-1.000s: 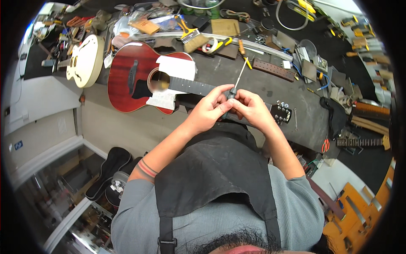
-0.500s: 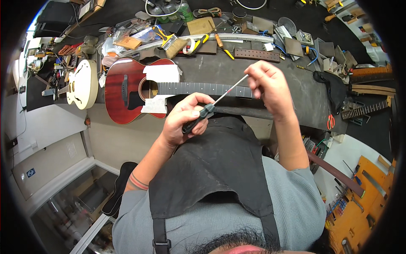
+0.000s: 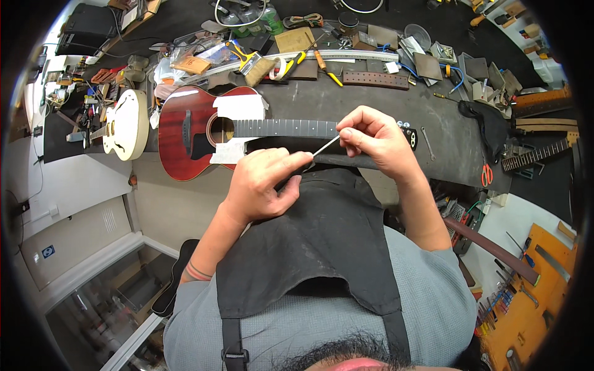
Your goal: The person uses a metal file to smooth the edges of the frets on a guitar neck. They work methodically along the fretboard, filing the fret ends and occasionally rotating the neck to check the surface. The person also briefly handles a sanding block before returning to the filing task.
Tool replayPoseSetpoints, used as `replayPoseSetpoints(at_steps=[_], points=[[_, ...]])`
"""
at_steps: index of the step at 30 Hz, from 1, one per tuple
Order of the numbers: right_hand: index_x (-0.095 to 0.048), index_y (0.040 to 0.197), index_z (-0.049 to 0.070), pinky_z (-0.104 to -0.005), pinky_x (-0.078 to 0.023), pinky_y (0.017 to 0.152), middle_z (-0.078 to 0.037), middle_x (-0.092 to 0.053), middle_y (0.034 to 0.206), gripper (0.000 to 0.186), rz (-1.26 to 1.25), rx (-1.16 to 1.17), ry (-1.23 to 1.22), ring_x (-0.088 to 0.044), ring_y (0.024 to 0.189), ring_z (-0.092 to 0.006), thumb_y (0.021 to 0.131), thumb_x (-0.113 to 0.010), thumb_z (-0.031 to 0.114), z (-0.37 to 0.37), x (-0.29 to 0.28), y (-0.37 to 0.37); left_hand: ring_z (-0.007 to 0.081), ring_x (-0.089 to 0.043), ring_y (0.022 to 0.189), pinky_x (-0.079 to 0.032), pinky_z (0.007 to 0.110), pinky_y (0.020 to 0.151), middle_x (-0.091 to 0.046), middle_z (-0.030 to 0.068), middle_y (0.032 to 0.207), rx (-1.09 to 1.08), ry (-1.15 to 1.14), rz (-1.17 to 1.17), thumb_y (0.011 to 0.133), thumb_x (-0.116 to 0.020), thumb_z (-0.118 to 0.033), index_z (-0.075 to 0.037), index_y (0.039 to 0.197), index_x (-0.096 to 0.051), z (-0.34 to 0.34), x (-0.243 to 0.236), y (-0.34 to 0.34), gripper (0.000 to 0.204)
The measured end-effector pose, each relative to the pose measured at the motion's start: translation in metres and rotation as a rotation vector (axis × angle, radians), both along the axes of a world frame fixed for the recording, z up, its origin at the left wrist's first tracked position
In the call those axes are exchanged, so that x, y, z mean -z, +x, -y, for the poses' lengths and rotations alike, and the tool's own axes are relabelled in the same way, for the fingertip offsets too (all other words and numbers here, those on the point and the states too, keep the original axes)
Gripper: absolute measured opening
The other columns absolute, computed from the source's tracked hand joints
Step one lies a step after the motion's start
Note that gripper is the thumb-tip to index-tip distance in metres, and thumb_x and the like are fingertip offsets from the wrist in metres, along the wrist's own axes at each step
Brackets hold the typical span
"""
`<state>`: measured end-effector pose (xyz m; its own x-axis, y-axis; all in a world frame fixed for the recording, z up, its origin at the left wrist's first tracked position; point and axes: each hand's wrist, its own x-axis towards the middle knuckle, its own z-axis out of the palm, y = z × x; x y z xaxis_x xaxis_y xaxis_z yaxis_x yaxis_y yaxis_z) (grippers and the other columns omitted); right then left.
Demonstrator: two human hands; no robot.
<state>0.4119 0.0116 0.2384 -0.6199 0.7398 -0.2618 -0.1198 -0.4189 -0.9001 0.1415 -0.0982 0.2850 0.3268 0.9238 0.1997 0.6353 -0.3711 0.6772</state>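
Note:
My left hand is wrapped around the dark handle of a screwdriver, its back turned up so that most of the handle is hidden. The thin metal shaft slants up to the right. At its far end my right hand pinches the tip between thumb and fingers; whatever else may be in that pinch is too small to see. Behind my hands a red-brown acoustic guitar lies on the bench, with white covering sheets beside its soundhole. Its dark fretboard runs right, behind my right hand.
A wrench lies right of the guitar's headstock. Red-handled scissors are near the bench's right front edge. A cream guitar body stands at the left. Along the back are a brush, a long ruler and a drilled brown bar.
My left hand has turned over, its back now upward over the handle. My right hand has come left and nearer, lowering the shaft's tip; the headstock and wrench now show beyond it.

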Motion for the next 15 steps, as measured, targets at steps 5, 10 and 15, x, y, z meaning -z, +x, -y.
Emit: replayPoseSetpoints(at_steps=[5,10,15], points=[[-0.071,0.118,0.000,-0.0303,-0.065,0.083,-0.008,-0.076,0.104,0.011,-0.079,0.008,0.049,-0.077,0.091,-0.0149,0.110,-0.074,0.005,0.008,0.003,-0.007,0.0111,-0.058,0.074,-0.048,0.029,0.066,-0.065,0.0032,0.094,-0.090,-0.613,0.598,0.100,-0.073,-0.012,-0.004,0.144,-0.066,0.010,0.009,-0.005,0.045],[-0.070,0.118,-0.002,-0.0318,-0.065,0.085,-0.009,-0.074,0.110,0.010,-0.126,-0.023,0.070,-0.078,0.095,-0.0175,0.109,-0.072,0.002,0.015,0.010,-0.024,0.0065,-0.056,0.066,-0.043,0.023,0.057,-0.065,0.0029,0.082,-0.096,-0.990,0.953,0.111,-0.065,-0.026,-0.002,0.145,-0.061,0.018,0.019,-0.027,0.041],[-0.071,0.119,-0.002,-0.0336,-0.064,0.090,-0.009,-0.073,0.111,0.010,-0.135,-0.098,0.033,-0.076,0.100,-0.0179,0.109,-0.070,0.000,0.022,0.019,-0.049,0.0088,-0.054,0.059,-0.040,0.023,0.052,-0.062,0.0045,0.077,-0.063,-1.166,1.168,0.110,-0.067,-0.027,-0.005,0.138,-0.057,0.026,0.033,-0.051,0.037]])
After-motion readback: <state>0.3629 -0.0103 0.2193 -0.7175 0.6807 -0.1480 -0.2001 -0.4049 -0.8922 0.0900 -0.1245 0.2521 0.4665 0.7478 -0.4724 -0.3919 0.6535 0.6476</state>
